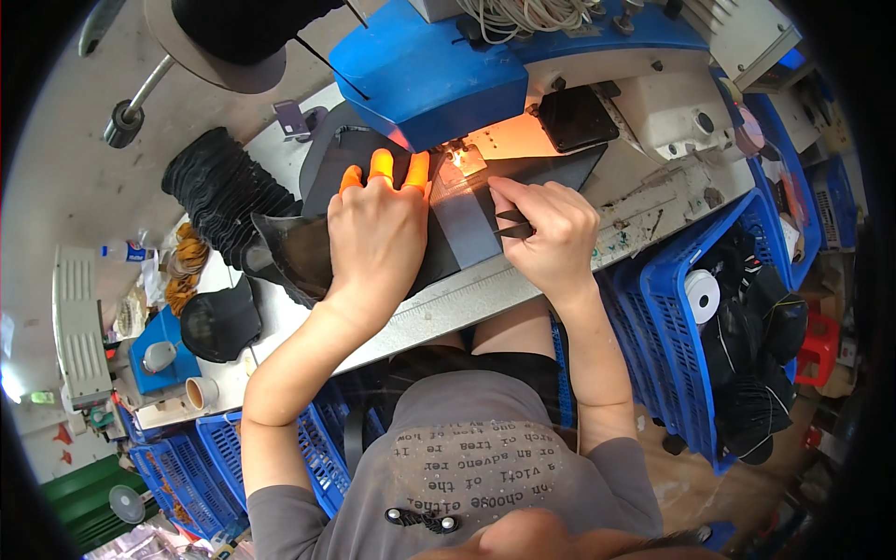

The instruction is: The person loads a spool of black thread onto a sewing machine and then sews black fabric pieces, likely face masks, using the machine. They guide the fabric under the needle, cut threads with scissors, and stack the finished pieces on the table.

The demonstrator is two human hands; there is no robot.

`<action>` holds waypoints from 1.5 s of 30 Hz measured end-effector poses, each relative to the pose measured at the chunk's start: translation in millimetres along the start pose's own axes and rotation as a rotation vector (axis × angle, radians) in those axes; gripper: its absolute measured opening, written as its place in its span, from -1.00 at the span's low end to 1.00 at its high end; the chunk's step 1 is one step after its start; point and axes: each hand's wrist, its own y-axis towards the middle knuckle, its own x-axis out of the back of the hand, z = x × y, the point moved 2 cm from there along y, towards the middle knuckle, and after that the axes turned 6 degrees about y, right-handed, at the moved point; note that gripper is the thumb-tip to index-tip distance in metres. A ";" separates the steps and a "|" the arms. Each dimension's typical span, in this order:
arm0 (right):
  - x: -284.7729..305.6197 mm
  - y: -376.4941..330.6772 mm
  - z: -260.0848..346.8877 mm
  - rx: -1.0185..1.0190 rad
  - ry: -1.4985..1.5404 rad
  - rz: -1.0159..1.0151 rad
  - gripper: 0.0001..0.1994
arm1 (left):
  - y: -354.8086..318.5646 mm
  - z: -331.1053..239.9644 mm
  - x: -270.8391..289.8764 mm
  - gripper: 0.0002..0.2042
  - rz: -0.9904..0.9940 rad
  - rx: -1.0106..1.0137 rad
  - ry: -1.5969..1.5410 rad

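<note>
The left hand (373,238) is pressing flat and open on a dark fabric piece (448,219) that is lying on the pale bench (485,294), its fingertips (381,168) wearing orange rubber caps and pointing toward the lit needle area (459,154) of a blue sewing machine (429,79). The right hand (551,229) is resting on the same fabric just beside the needle, its grip closing on small black tweezers (513,224). A blue crate (700,327) holding black pieces and a white spool is standing at the right, and a black cap (219,322) is lying at the left.
</note>
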 end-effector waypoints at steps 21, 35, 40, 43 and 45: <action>-0.5 9.6 29.8 -0.023 -0.320 0.420 -0.71 | -16.7 0.1 -4.3 -0.76 -0.041 0.199 -0.030; -17.8 22.7 28.1 0.149 -0.420 0.424 -0.79 | -29.2 -5.1 -8.5 -0.69 -0.063 0.226 -0.023; -21.2 29.4 30.3 0.021 -0.402 0.538 -0.81 | -28.2 -6.4 -5.3 -0.70 -0.010 0.243 -0.079; -25.4 33.8 30.8 0.052 -0.424 0.556 -0.82 | -30.0 -7.1 -9.2 -0.69 -0.084 0.239 -0.049; -28.9 36.0 29.2 0.063 -0.437 0.570 -0.83 | -30.5 -7.3 -9.1 -0.68 -0.112 0.241 -0.046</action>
